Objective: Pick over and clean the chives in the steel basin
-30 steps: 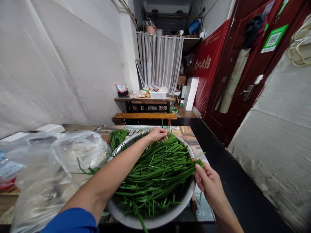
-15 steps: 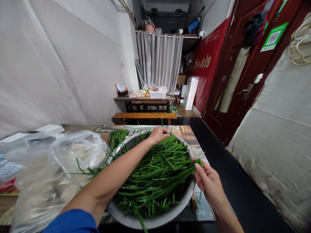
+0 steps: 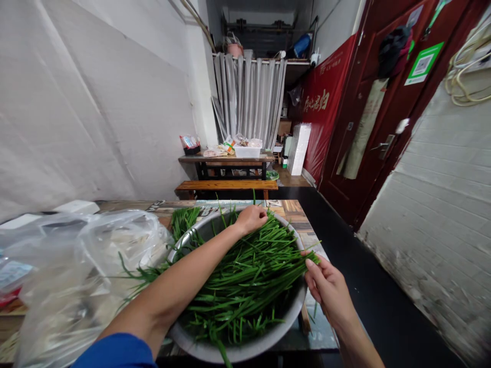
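Note:
A wide metal basin [image 3: 245, 348] on the near table holds a big heap of long green chives [image 3: 249, 276]. My left hand [image 3: 251, 219] reaches across the basin and rests, fingers curled, on the far part of the heap. At the basin's right rim my right hand [image 3: 326, 286] pinches the ends of a bundle of the chives.
A crumpled clear plastic bag [image 3: 76, 271] lies left of the basin on the table [image 3: 295, 209]. A few chives [image 3: 184, 220] lie beyond the basin. Further back stand a wooden bench [image 3: 226, 185] and a cluttered table [image 3: 226, 157]. A dark red door [image 3: 383, 117] is at right.
My left hand has shifted slightly on the far chives and closed its fingers more. My right hand stays on the chive ends. The view has tilted a little.

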A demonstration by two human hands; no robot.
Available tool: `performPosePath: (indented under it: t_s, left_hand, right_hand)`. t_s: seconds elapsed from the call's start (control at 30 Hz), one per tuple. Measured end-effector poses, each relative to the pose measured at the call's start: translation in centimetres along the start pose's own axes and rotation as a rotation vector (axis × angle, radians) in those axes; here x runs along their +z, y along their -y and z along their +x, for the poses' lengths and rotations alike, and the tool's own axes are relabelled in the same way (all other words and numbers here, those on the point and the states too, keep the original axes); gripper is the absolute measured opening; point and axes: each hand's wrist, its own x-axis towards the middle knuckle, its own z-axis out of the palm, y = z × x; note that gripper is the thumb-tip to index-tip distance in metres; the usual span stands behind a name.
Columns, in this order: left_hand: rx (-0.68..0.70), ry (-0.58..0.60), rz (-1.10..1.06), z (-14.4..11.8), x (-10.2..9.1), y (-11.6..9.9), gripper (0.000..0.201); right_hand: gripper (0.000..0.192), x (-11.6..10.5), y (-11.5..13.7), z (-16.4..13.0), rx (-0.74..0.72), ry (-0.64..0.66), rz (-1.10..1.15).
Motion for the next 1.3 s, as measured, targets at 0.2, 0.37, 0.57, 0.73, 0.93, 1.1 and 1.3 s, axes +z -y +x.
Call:
performPosePath:
  t_s: [0.2,0.37,0.57,0.73,0.93,1.1,1.3]
  left_hand:
    - [-0.021,-0.035,-0.549,-3.0,-0.5,-4.0,0.021]
    - [-0.04,0.008,-0.717,-4.7,-0.9,-7.2,0.025]
    - [-0.118,0.012,-0.855,-5.2,-0.8,-8.7,0.026]
    - [-0.141,-0.001,-0.931,-5.5,-0.6,-9.2,0.023]
    - [-0.167,-0.013,-0.906,-5.5,-0.6,-9.0,0.024]
    - [-0.216,0.048,-0.933,-5.4,-0.5,-8.7,0.028]
    - [-0.09,0.25,-0.898,-6.3,-0.2,-8.9,0.021]
  right_hand:
    - [0.035,0.8,1.7,0.0,-0.003,0.017,-0.063]
    - [0.035,1.4,2.3,0.2,-0.024,0.057,-0.055]
    - [0.036,1.5,2.2,0.2,-0.031,0.049,-0.046]
    - [0.037,1.5,2.3,0.1,-0.042,0.051,-0.043]
    - [0.036,1.6,2.3,0.0,-0.046,0.059,-0.036]
    - [0.037,1.5,2.0,0.1,-0.039,0.05,-0.048]
    - [0.036,1.0,1.4,0.6,-0.056,0.035,0.03]
